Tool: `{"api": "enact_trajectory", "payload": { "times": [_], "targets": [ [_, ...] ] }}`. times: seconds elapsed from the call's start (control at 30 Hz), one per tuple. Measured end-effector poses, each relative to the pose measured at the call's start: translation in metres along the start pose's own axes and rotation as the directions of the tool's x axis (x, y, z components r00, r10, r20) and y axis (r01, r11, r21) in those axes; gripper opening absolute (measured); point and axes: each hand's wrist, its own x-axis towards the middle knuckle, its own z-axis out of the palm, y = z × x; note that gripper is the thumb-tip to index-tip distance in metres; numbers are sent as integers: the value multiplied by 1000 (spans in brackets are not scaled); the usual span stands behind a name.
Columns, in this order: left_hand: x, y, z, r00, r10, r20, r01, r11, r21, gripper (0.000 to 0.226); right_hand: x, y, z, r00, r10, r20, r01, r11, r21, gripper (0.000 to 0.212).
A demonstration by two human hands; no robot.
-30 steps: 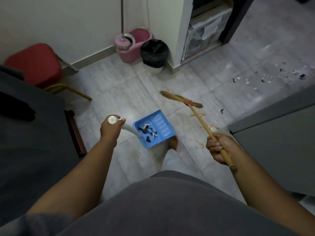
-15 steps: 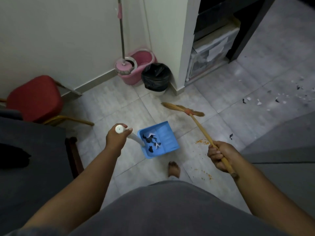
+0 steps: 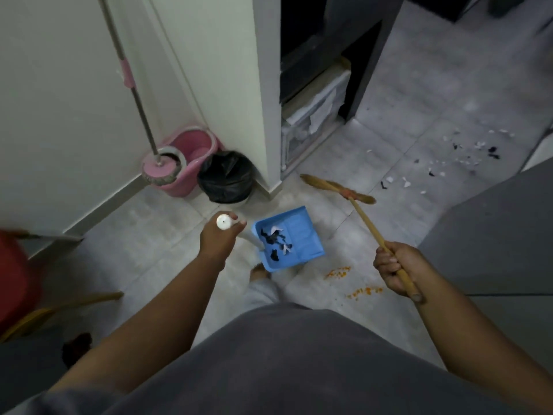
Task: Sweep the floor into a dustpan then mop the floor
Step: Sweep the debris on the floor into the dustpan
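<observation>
Our left grip (image 3: 218,242) is clenched round the white handle (image 3: 223,221) of the blue dustpan (image 3: 299,229), approx. in the middle of the view, over the tiled floor (image 3: 143,241); we cannot tell if the pan touches it. Black & white scraps (image 3: 273,239) lie inside the pan. Our right grip (image 3: 395,269) is grasping the wooden stick of the broom (image 3: 366,221) near its end, w/ the straw head pointing away from us, near the wall corner. Orange crumbs (image 3: 338,272) lie on the floor between the dustpan and the right grip. More white & dark bits (image 3: 466,158) are scattered well apart, at the far right. The mop (image 3: 136,97) stands w/ its head in the pink bucket (image 3: 194,151) by the wall; a black bin (image 3: 226,178) is just beside the bucket. One bare foot (image 3: 258,269) shows just below the dustpan, a red chair (image 3: 15,280) at the left edge.
</observation>
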Motion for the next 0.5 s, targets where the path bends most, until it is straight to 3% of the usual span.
{"api": "enact_trajectory", "payload": {
  "times": [0.3,0.5],
  "targets": [
    [122,100,67,943,110,315,-143,986,84,17,-2,-51,45,988,-149,-27,151,945,290,34],
    [174,145,131,892,138,431,-208,971,118,22,18,-86,47,981,-187,-52,190,869,457,34]
  ]
}}
